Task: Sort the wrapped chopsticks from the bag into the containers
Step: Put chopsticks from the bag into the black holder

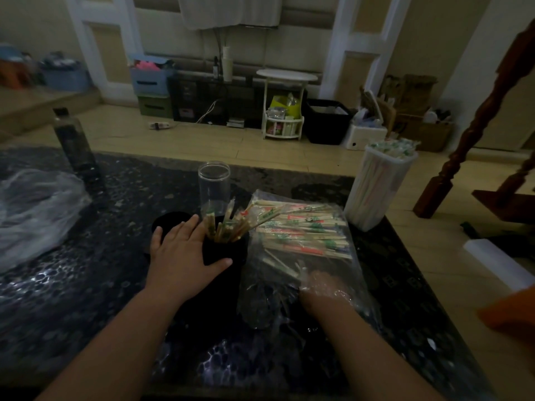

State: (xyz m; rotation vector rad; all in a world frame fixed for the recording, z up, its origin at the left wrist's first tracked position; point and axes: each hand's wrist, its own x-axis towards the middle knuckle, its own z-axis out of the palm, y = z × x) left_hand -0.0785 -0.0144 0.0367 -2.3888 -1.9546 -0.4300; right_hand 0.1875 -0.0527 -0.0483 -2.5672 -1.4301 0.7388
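A clear plastic bag (341,204) of wrapped chopsticks (304,230) lies on the dark table, right of centre. My right hand (321,287) is inside the bag's near end, seen through the plastic; I cannot tell whether its fingers hold any chopsticks. A black cup (228,253) with several wrapped chopsticks standing in it sits left of the bag. My left hand (185,256) rests flat against the cup's left side, thumb across its front. An empty clear jar (214,183) stands behind the cup. A white container (379,186) full of wrapped chopsticks stands at the table's right edge.
A dark bottle (73,140) stands at the far left of the table (86,285), with a crumpled clear plastic bag (34,209) beside it. A black lid (168,224) lies behind my left hand. A wooden stair post (474,131) rises to the right, beyond the table.
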